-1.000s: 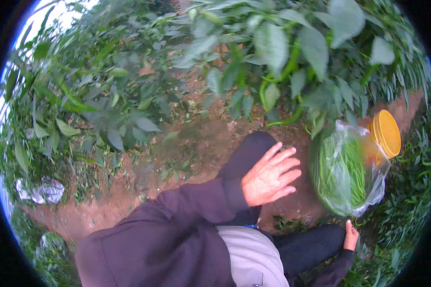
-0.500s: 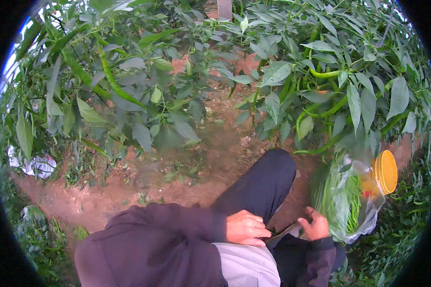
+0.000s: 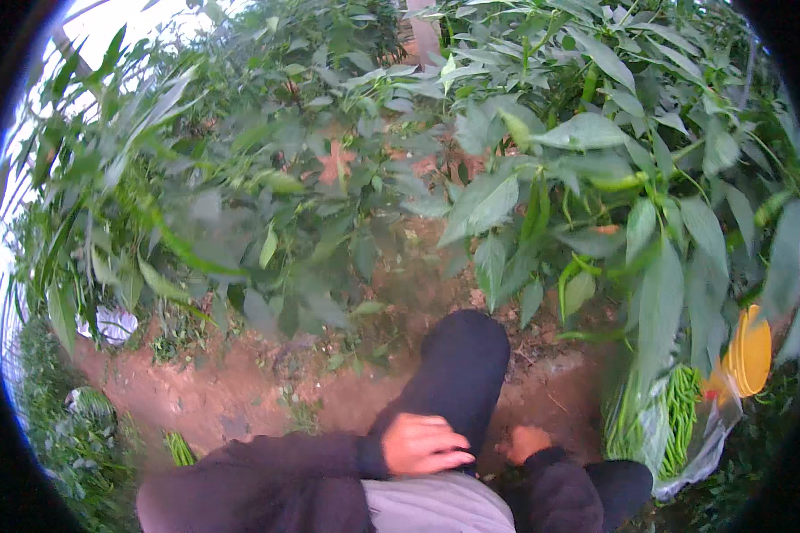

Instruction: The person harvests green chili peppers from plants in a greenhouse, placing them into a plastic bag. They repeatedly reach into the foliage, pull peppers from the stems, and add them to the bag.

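My left hand [image 3: 425, 442] lies over my dark trouser leg with its fingers stretched out, and nothing shows in it. To its right, my right hand [image 3: 526, 442] is low between my legs, its fingers partly hidden and smeared by motion. Nearest to that hand on the right is a clear plastic bag [image 3: 658, 435] packed with long green chili peppers [image 3: 682, 417]. A yellow bucket [image 3: 748, 352] lies tilted beside the bag, partly behind leaves. Ahead of my knee, green chili peppers [image 3: 564, 284] hang on leafy plants.
Dense pepper plants [image 3: 347, 178] rise in front, their leaves [image 3: 667, 293] overhanging the bag. Bare reddish soil [image 3: 213, 400] runs along the near side. At left are a white plastic bag [image 3: 114, 325] and a small bunch of green chilies [image 3: 179, 448]. A pale post [image 3: 424, 35] stands far back.
The right hand has moved left, away from the bag and nearer the left hand; its thumb and fingers no longer show apart. The whole view has shifted, and leaves now cover more of the bag.
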`<action>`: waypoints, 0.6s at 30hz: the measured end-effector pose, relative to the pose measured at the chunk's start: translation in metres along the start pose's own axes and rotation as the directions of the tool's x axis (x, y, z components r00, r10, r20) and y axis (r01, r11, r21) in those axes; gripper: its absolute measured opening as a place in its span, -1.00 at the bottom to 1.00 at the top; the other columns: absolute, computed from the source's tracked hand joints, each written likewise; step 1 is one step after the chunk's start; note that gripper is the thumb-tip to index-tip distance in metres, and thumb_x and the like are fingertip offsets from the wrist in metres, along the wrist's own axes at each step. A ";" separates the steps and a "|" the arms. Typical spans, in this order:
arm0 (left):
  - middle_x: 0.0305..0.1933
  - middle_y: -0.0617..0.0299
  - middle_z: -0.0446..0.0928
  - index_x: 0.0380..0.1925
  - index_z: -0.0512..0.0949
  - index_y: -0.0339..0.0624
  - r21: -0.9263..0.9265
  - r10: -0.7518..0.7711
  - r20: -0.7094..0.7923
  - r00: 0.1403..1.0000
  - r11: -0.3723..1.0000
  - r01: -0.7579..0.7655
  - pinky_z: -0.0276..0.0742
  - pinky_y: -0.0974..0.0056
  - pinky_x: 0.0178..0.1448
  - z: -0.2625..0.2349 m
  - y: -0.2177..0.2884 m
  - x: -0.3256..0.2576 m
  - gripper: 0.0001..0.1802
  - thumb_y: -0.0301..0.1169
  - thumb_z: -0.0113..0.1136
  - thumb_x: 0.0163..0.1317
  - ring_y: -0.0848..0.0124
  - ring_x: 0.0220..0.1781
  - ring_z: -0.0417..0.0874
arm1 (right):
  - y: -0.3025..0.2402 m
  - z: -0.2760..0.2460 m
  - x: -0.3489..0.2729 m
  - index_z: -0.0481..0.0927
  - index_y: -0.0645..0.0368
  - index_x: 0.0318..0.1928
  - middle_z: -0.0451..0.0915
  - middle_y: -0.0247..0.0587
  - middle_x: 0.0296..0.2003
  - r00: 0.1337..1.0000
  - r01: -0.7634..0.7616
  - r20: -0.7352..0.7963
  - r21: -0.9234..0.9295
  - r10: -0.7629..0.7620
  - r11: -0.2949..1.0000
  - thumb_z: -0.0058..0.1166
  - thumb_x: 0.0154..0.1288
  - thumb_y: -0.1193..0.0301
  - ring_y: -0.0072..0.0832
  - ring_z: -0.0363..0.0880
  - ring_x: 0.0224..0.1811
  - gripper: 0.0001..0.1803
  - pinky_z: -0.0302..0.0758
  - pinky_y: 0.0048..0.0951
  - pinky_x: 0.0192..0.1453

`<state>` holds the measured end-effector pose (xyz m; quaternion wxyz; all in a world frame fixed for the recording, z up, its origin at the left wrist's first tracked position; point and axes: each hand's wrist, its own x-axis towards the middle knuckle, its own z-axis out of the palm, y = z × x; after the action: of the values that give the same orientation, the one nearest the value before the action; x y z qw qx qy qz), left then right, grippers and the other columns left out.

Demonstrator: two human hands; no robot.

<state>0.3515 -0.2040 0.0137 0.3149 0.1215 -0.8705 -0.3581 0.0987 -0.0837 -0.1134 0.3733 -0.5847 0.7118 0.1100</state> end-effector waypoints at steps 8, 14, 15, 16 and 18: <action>-0.59 0.37 0.48 -0.35 0.68 0.00 0.207 0.016 0.181 0.983 0.977 -0.054 0.49 0.28 -0.57 -0.001 -0.026 0.089 -0.88 -0.27 0.41 0.18 0.45 -0.52 0.58 | -0.002 -0.023 0.031 0.74 0.15 -0.13 0.75 0.08 -0.22 0.984 0.171 -0.081 0.131 -0.161 0.977 0.21 0.24 0.05 0.06 0.73 -0.13 -0.57 0.63 0.04 -0.02; -0.57 0.30 0.54 -0.36 0.67 -0.06 0.215 0.035 0.237 0.971 0.973 -0.087 0.54 0.22 -0.52 -0.021 -0.046 0.098 -0.90 -0.32 0.37 0.20 0.37 -0.50 0.62 | -0.021 -0.038 0.048 0.72 0.18 -0.14 0.74 0.08 -0.26 0.949 0.237 -0.245 0.146 -0.197 0.961 0.16 0.27 0.15 0.10 0.72 -0.17 -0.64 0.64 0.03 -0.08; -0.57 0.31 0.54 -0.38 0.67 -0.06 0.224 0.070 0.209 0.975 0.968 -0.118 0.54 0.24 -0.52 -0.021 -0.047 0.092 -0.90 -0.32 0.38 0.21 0.38 -0.50 0.61 | -0.029 -0.038 0.051 0.72 0.18 -0.14 0.74 0.08 -0.27 0.941 0.243 -0.275 0.136 -0.199 0.960 0.15 0.27 0.17 0.11 0.72 -0.18 -0.65 0.64 0.03 -0.09; -0.58 0.31 0.55 -0.40 0.67 -0.06 0.229 0.101 0.175 0.979 0.963 -0.141 0.53 0.26 -0.51 -0.019 -0.046 0.084 -0.89 -0.32 0.39 0.21 0.40 -0.51 0.60 | -0.035 -0.039 0.055 0.72 0.18 -0.14 0.74 0.08 -0.28 0.939 0.228 -0.290 0.118 -0.186 0.966 0.14 0.28 0.18 0.11 0.72 -0.18 -0.66 0.64 0.03 -0.10; -0.52 0.34 0.59 -0.40 0.66 -0.06 0.331 0.153 0.264 0.952 0.913 -0.238 0.54 0.28 -0.50 -0.020 -0.046 0.070 -0.89 -0.33 0.38 0.23 0.41 -0.51 0.59 | -0.047 -0.043 0.058 0.75 0.07 -0.20 0.74 0.11 -0.24 0.952 0.129 -0.290 0.086 -0.099 0.988 0.22 0.23 0.08 0.05 0.73 -0.18 -0.66 0.63 0.06 -0.04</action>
<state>0.3095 -0.2789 0.0247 0.2179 0.0458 -0.9597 -0.1713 0.1223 -0.1670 -0.1082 0.3026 -0.6145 0.7277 -0.0342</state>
